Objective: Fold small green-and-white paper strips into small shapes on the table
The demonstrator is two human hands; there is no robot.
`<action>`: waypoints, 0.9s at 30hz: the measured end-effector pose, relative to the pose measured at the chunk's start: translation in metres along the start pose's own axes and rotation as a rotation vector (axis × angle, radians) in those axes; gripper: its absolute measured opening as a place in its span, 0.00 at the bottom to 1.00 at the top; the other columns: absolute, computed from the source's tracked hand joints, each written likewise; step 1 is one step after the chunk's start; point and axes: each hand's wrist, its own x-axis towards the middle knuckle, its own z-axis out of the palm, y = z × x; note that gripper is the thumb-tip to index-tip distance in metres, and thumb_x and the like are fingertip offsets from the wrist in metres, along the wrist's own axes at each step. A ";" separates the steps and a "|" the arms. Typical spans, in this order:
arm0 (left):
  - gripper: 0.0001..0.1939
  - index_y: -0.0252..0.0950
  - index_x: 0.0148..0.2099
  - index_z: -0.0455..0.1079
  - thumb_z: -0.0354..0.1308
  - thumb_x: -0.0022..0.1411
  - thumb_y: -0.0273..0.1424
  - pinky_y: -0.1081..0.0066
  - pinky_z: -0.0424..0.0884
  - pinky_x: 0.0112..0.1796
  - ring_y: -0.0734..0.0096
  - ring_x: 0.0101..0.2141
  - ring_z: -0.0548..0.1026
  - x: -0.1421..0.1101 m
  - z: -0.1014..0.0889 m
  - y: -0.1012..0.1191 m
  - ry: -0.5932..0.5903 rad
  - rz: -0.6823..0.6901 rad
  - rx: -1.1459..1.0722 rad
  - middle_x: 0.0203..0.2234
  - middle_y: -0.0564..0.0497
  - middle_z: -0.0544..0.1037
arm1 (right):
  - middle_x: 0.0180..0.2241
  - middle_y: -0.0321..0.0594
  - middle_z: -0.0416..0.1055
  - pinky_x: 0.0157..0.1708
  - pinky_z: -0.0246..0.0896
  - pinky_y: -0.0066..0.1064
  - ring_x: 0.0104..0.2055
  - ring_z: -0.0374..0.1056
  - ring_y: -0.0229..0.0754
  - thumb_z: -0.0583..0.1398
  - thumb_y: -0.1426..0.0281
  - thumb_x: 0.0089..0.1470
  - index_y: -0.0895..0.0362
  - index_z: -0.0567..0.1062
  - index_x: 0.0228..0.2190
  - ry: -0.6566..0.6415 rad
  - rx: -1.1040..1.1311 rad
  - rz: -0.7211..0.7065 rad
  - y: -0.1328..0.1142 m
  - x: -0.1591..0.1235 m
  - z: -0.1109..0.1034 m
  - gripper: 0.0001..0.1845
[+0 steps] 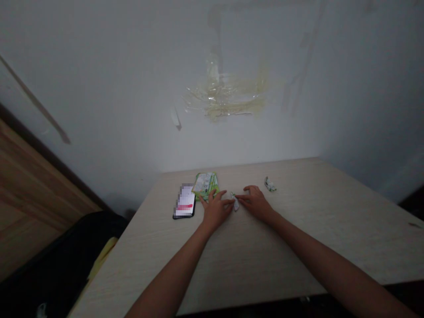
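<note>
Between my two hands is a small white-and-green wrapped piece (pixel 236 206), close above or on the table. My left hand (pixel 216 211) pinches it from the left with thumb and index finger, its other fingers spread. From the right, my right hand (pixel 257 205) pinches its upper end, with the remaining fingers partly bent. What is inside the wrapper cannot be made out. Just beyond my left fingers lies a green-and-white printed packet (pixel 206 183). A second small crumpled wrapper (pixel 270 184) rests beyond my right hand.
A phone (pixel 185 201) with a lit, blurred screen lies left of the packet, partly under its edge. The pale wooden table (pixel 248 260) meets a wall (pixel 132 88) bearing old tape (pixel 232 99). Dark fabric (pixel 89 238) and a yellow cloth (pixel 104 256) are beside the table's left edge.
</note>
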 end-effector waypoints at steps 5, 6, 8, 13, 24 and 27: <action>0.11 0.62 0.46 0.75 0.57 0.61 0.45 0.30 0.32 0.57 0.46 0.63 0.53 0.000 -0.002 0.001 -0.004 -0.019 0.005 0.60 0.59 0.67 | 0.45 0.46 0.68 0.51 0.58 0.41 0.51 0.60 0.47 0.61 0.64 0.57 0.47 0.81 0.41 0.031 0.092 -0.032 0.002 0.000 0.001 0.11; 0.11 0.62 0.46 0.75 0.57 0.61 0.45 0.30 0.32 0.57 0.46 0.63 0.52 0.000 -0.002 0.001 0.000 -0.025 0.007 0.60 0.59 0.67 | 0.45 0.46 0.68 0.51 0.58 0.40 0.51 0.61 0.47 0.62 0.65 0.57 0.48 0.81 0.40 0.045 0.127 -0.047 0.002 -0.001 0.000 0.10; 0.11 0.62 0.46 0.75 0.57 0.61 0.46 0.29 0.33 0.57 0.46 0.63 0.52 0.000 -0.001 0.000 0.006 -0.039 0.010 0.60 0.58 0.67 | 0.45 0.46 0.68 0.52 0.58 0.40 0.50 0.61 0.46 0.62 0.66 0.56 0.50 0.82 0.36 0.064 0.188 -0.081 0.000 -0.001 -0.003 0.08; 0.12 0.64 0.46 0.74 0.57 0.60 0.49 0.26 0.33 0.55 0.45 0.63 0.52 0.001 0.001 -0.003 0.015 -0.053 0.016 0.60 0.60 0.67 | 0.43 0.46 0.69 0.50 0.59 0.41 0.49 0.62 0.47 0.63 0.68 0.54 0.53 0.83 0.31 0.077 0.209 -0.136 -0.004 -0.001 -0.008 0.06; 0.11 0.63 0.45 0.75 0.55 0.61 0.48 0.26 0.32 0.55 0.46 0.63 0.52 0.001 0.001 -0.001 0.013 -0.069 0.004 0.60 0.59 0.67 | 0.41 0.46 0.69 0.50 0.59 0.44 0.51 0.62 0.50 0.64 0.70 0.53 0.52 0.83 0.33 0.046 0.080 -0.210 -0.007 -0.003 -0.005 0.06; 0.12 0.62 0.45 0.75 0.56 0.60 0.48 0.27 0.32 0.55 0.46 0.63 0.51 0.001 0.000 0.001 0.013 -0.087 -0.008 0.59 0.58 0.68 | 0.41 0.45 0.70 0.50 0.60 0.43 0.50 0.63 0.49 0.64 0.71 0.53 0.52 0.83 0.32 0.085 0.140 -0.216 -0.006 -0.005 -0.005 0.06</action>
